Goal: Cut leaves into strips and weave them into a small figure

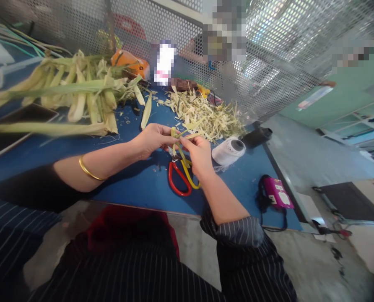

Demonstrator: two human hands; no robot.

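My left hand point(153, 138) and my right hand point(200, 154) meet over the blue table, both pinching a narrow pale-green corn husk strip point(173, 131). The strip forms a small loop at the left fingers, and its end trails down below the right fingers. Right beneath my hands lie scissors point(175, 158) with one red and one yellow handle; the blades are partly hidden by my fingers. To the right of my right hand, a cone of white thread point(225, 152) lies tipped on its side.
Whole corn husks point(78, 90) are heaped at the left, and a pile of shredded husk point(202, 113) lies behind my hands. A black cone point(256, 136), a magenta box point(279, 193) with a black cord and an orange item point(132, 63) also sit here. Perforated metal mesh point(187, 33) bounds the back.
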